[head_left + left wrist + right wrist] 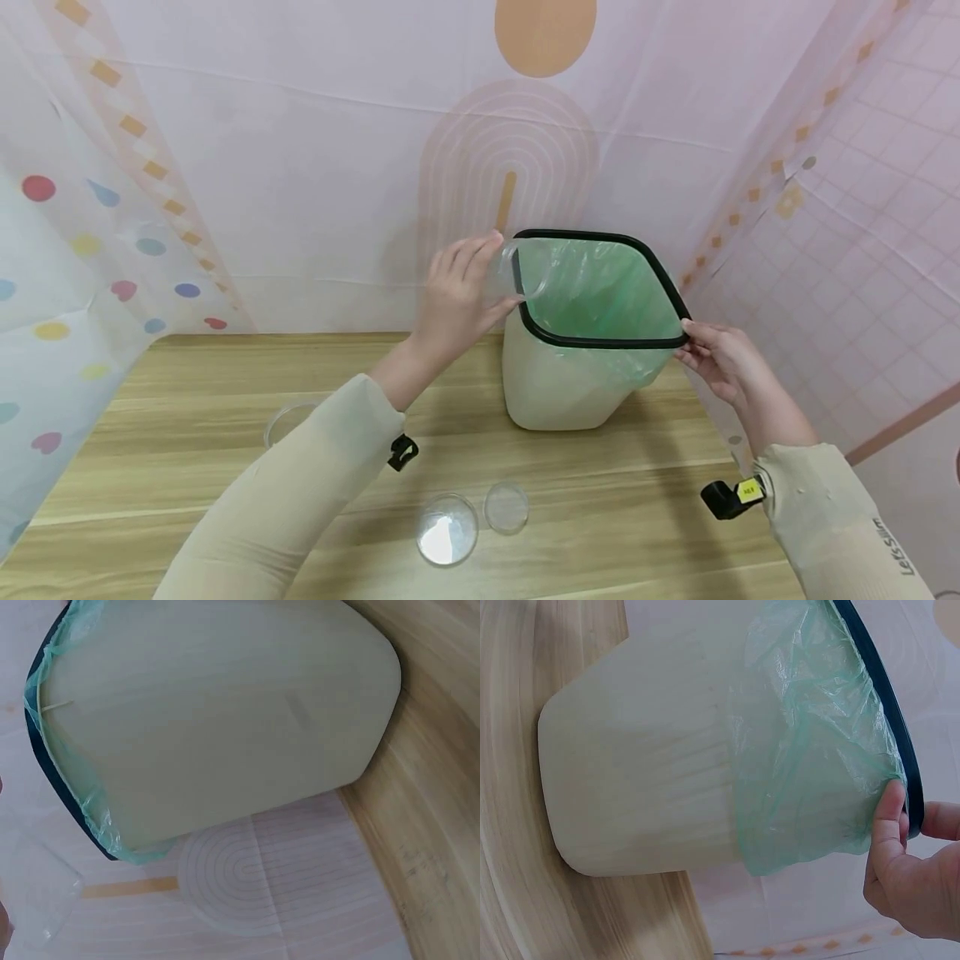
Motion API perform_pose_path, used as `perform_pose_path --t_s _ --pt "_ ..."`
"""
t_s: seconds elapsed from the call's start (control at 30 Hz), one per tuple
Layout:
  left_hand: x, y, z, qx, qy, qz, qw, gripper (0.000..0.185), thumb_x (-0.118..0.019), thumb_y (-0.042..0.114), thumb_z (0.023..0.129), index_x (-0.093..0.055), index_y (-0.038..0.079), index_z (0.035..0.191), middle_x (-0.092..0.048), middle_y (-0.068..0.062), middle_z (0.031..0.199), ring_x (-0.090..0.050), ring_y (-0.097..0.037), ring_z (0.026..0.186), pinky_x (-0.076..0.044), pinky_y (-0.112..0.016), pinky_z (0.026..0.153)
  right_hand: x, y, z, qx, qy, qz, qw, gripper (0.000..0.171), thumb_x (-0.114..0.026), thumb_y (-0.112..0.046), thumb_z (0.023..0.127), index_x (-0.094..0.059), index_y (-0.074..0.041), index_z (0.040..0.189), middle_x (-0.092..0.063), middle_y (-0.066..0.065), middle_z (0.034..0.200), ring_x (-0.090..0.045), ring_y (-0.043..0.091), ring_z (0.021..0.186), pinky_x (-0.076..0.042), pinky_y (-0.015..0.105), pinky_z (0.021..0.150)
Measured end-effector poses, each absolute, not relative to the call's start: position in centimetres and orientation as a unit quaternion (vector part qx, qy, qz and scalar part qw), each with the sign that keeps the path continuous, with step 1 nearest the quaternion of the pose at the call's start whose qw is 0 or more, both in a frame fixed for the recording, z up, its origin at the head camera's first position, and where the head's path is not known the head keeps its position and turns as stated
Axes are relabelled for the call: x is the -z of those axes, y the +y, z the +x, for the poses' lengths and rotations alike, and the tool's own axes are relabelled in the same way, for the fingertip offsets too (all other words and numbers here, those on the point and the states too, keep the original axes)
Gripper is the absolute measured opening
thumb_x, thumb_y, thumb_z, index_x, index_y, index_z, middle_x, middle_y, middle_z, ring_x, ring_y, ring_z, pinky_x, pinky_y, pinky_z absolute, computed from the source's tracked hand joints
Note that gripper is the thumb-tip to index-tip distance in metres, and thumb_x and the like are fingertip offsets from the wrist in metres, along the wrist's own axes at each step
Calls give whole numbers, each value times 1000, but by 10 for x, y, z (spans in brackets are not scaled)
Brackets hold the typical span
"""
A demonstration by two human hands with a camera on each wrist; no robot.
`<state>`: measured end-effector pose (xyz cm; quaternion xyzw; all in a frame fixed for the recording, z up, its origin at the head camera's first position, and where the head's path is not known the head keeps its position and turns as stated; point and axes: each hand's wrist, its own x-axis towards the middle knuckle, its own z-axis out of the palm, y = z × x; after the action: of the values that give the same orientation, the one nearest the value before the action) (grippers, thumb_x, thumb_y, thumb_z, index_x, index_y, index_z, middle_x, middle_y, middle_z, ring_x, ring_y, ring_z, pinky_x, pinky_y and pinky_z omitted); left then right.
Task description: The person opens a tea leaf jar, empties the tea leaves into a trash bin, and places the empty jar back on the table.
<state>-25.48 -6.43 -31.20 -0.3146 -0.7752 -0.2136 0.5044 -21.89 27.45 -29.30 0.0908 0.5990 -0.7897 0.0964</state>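
My left hand holds a clear plastic cup at the left rim of a cream trash bin. The cup's mouth points toward the bin's opening, and only a blurred part of the cup shows in the left wrist view. A thin green bag lines the bin and folds out over its sides under a black rim ring. At the bin's front right corner, my right hand pinches the ring between thumb and fingers, also seen in the right wrist view.
Two clear round dishes or lids, a larger one and a smaller one, lie on the wooden table before the bin. Another clear round piece is partly behind my left sleeve. Patterned curtains stand close behind and at both sides.
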Motion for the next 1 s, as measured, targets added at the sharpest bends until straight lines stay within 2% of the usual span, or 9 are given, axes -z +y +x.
perform_pose_path --t_s 0.3,0.5,0.73,1.0 --pt "325 -68 -241 308 -773 -276 481 73 -85 23 66 -49 -5 123 -56 -19 118 -51 -36 107 -41 -43 96 293 276 -220 787 601 94 99 16 -56 -10 92 -60 -5 77 -56 3 71 -56 11 63 -53 18 64" --pt "335 -70 -228 355 -780 -246 453 77 -86 21 64 -47 -5 126 -54 -19 122 -49 -33 112 -41 -39 99 293 277 -220 790 597 93 100 15 -56 -10 92 -60 -5 78 -56 3 71 -56 12 63 -53 19 64" --pt "352 -74 -214 370 -793 -212 434 80 -88 23 60 -48 -4 125 -57 -18 116 -53 -33 108 -46 -43 94 293 277 -220 792 594 96 102 14 -56 -10 92 -60 -5 79 -54 4 72 -56 12 63 -53 19 64" --pt "373 -79 -206 376 -804 -222 403 78 -88 28 59 -50 -1 121 -58 -15 114 -55 -30 102 -49 -41 89 294 279 -219 794 592 97 102 14 -55 -10 92 -59 -5 80 -55 4 72 -56 12 64 -53 19 65"
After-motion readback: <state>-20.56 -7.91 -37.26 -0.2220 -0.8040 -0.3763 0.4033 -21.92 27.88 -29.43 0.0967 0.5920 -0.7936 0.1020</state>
